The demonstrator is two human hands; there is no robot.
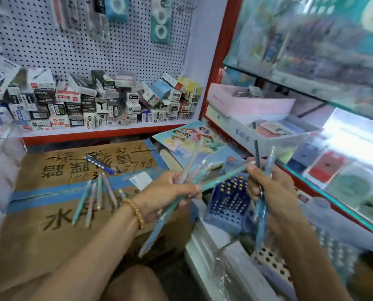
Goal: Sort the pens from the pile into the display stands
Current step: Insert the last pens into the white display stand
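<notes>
Two grips closed: my left hand (170,192) holds several pens (190,170), my right hand (272,187) two more. Loose pens (96,196) lie left on the cardboard box (40,231).

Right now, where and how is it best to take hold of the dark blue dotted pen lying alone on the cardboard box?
Pinch the dark blue dotted pen at mid-barrel, coming straight down from above. It lies flat and diagonal on the cardboard box, apart from the loose pens, so both long sides look free for the fingers.
</notes>
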